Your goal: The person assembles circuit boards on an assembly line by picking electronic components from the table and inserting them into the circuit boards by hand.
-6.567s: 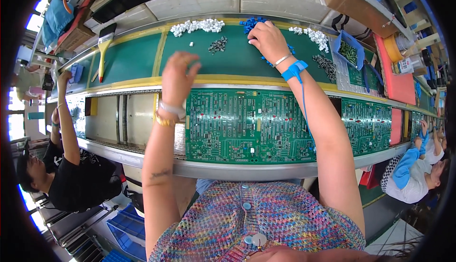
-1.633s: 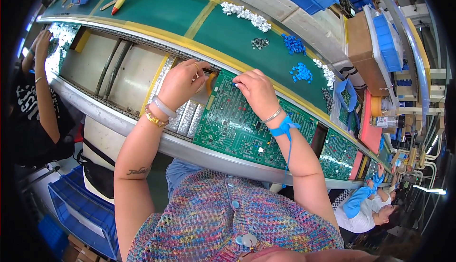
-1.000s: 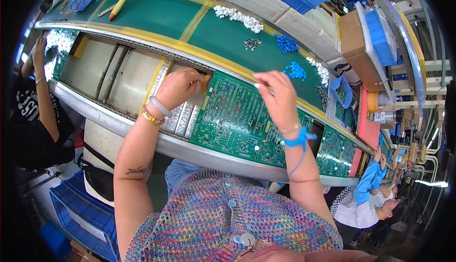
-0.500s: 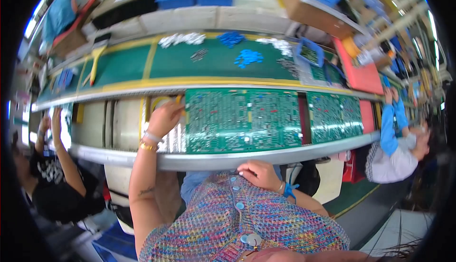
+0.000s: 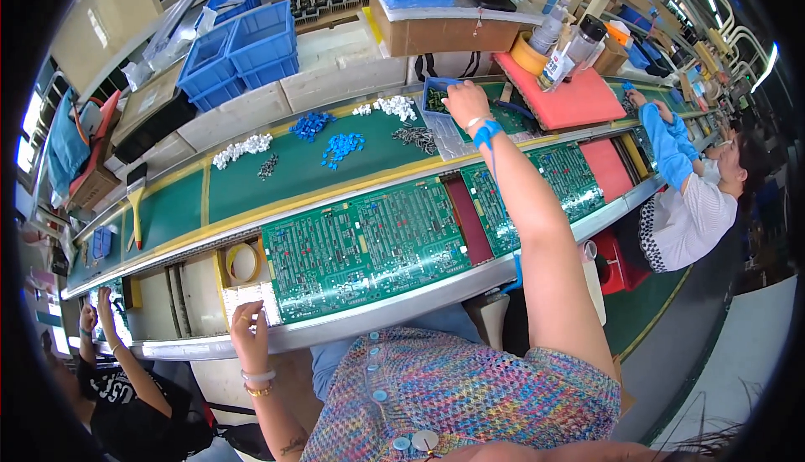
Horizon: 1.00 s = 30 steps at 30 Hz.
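Observation:
My right hand [image 5: 466,103] is stretched out over a small blue bin [image 5: 434,93] of dark green parts, its fingertips bent together at the bin; what they pinch, if anything, is hidden. Near the front rail, my left hand [image 5: 250,332] is raised with loosely bent fingers and nothing visible in it. It is close to the lower left corner of a large green circuit board [image 5: 365,244], which is packed with small components and lies between the rails. Beyond a dark red gap, a second green board [image 5: 553,181] is partly covered by my right forearm.
Across the green bench lie piles of white parts [image 5: 243,151], blue parts [image 5: 343,151] and grey parts [image 5: 417,139]. A yellow-handled brush [image 5: 136,202] lies left. Bottles stand on a red pad [image 5: 562,97]. A tape roll [image 5: 243,262] sits between the rails. Co-workers sit on both sides.
My right hand has gone from near my lap up to the blue bin. My left hand has come back from the board's upper left edge to the front rail. The view has turned.

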Each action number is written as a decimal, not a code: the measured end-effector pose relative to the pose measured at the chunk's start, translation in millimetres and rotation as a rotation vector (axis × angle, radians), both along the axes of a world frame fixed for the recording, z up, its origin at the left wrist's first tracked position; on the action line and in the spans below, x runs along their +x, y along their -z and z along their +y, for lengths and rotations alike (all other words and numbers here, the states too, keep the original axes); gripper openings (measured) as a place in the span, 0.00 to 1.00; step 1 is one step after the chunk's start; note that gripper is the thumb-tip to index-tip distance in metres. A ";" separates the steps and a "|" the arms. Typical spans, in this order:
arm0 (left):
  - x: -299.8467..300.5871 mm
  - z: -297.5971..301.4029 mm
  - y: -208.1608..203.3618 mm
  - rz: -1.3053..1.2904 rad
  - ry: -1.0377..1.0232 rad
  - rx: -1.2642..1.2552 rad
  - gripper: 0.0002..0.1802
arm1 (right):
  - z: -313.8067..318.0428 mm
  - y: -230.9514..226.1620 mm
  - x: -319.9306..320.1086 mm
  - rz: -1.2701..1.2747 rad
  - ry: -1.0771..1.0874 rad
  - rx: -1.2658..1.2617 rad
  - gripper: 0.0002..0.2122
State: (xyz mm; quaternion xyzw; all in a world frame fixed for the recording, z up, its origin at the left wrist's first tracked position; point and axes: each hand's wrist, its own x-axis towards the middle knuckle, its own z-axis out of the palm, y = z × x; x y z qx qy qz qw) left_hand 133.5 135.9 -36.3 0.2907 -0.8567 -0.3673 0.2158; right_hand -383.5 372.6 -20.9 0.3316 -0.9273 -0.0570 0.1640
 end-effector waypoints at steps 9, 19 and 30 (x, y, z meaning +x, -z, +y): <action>-13.5 15.9 -6.9 -0.014 -0.003 0.010 0.10 | -28.8 -1.7 -26.1 -0.199 -0.036 0.121 0.20; -72.1 29.2 -13.4 0.081 0.206 0.077 0.09 | -23.8 7.5 -31.3 -0.161 -0.093 0.031 0.14; -187.3 123.9 -0.3 0.330 0.381 1.881 0.25 | -13.6 -51.9 135.0 -0.625 -0.387 -0.491 0.16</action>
